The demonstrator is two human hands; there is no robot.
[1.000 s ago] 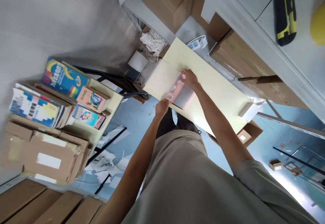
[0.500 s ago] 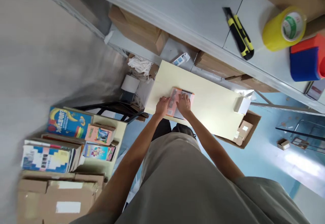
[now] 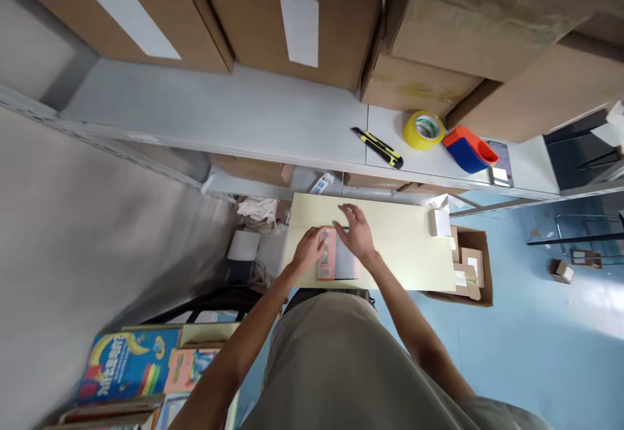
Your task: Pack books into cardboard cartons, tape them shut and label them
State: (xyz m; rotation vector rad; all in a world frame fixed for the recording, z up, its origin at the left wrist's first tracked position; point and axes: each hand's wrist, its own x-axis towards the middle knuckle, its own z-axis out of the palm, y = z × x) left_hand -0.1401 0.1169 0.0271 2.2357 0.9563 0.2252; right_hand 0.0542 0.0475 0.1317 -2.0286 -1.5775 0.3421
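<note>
Right hand (image 3: 359,234) shifted, splayed; left hand's (image 3: 307,249) grip unclear; book (image 3: 342,262) on table (image 3: 402,251), blue floor (image 3: 529,342)

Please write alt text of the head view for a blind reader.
A person's left hand is at the upper left corner of a pink-gray book on a pale table; the right hand is over the book's upper right. Beyond, a shelf holds a cutter, yellow tape and cardboard boxes.

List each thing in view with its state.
Book: closed, flat on the table.
Left hand: fingers at the book's far left corner.
Right hand: open, near its far right corner.
Knife: lying on the shelf.
Tape: wound in a roll.
Carton: open, smaller boxes inside.
</note>
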